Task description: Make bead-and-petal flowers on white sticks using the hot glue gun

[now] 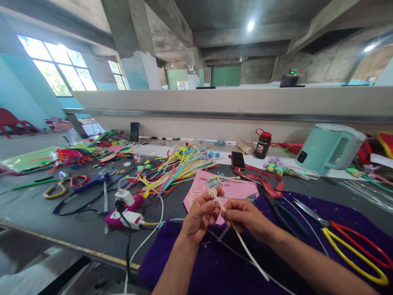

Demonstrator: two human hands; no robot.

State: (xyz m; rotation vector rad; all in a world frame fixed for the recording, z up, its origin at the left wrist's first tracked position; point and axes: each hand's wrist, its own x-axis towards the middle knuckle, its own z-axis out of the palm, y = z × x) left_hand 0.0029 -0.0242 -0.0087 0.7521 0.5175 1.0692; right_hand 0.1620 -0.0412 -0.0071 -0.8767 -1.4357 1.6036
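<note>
The left hand (202, 211) pinches the pale, rounded head of a cream fuzzy stem (245, 242) between thumb and fingertips. Just beside it, the right hand (245, 215) pinches the same stem below that head, and the stem's free end slants down past this hand toward its own forearm. Behind both hands lies a pink sheet (199, 180) scattered with small bits; beneath them spreads a purple cloth (162, 254). Right of the right hand lie pliers (274, 202) and, farther out, scissors (330, 224). Beyond the left hand, colourful stems (181, 169) heap on the counter (80, 223).
</note>
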